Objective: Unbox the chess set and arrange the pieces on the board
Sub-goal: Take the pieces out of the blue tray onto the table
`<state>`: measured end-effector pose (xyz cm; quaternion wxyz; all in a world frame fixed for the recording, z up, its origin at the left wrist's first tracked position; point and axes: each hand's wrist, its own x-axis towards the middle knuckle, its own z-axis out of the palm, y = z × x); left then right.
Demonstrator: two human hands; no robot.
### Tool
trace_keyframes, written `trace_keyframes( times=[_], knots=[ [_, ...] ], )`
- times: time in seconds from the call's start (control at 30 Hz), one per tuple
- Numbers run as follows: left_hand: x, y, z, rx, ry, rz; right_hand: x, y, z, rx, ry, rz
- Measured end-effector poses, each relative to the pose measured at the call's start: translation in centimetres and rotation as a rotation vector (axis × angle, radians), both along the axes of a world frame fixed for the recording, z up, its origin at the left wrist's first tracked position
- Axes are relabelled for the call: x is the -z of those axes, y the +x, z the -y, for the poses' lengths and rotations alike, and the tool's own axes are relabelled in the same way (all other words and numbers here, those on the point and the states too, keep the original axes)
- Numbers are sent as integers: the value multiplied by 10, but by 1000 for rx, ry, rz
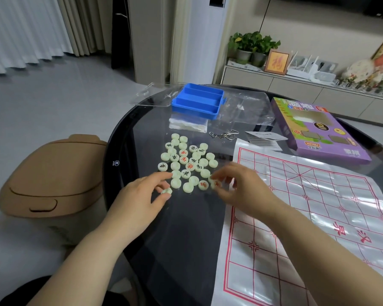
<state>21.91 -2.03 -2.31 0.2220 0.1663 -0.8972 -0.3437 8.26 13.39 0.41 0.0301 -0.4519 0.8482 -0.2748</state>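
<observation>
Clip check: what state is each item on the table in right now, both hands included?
Blue plastic compartment tray, open, empty.
Pale round chess pieces, loose on the dark glass table, some face up, some face down.
White plastic board sheet with red grid, spread out, creased, no pieces on it.
Purple cardboard box, lying flat.
Left hand, pinching one blank-faced piece.
Right hand, pinching a red-marked piece.

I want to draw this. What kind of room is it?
Probably a home living room: curtains, a low cabinet with potted plants and a framed picture, and a round glass table.
</observation>
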Motion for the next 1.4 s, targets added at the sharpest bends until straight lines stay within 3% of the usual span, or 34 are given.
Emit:
trace_keyframes(
  times=[0.13,0.4,0.73,0.93,1.1,1.3,1.4],
  knots=[
    [0,-1,-2,-46,-52,-30,6,28,-1,-167,61,24],
    [4,-4,8,-165,-55,-18,11,34,1,-188,88,20],
    [-3,8,8,-39,-24,15,-1,22,-9,3,51,95],
    [0,7,4,17,-62,73,8,39,-1,-95,125,40],
    [-5,11,-12,98,16,90,12,46,1,-59,106,11],
    [-6,21,-33,262,102,126,6,56,-19,-193,141,87],
    [-9,22,-34,293,156,122,-2,39,-17,-91,79,108]
  ],
)
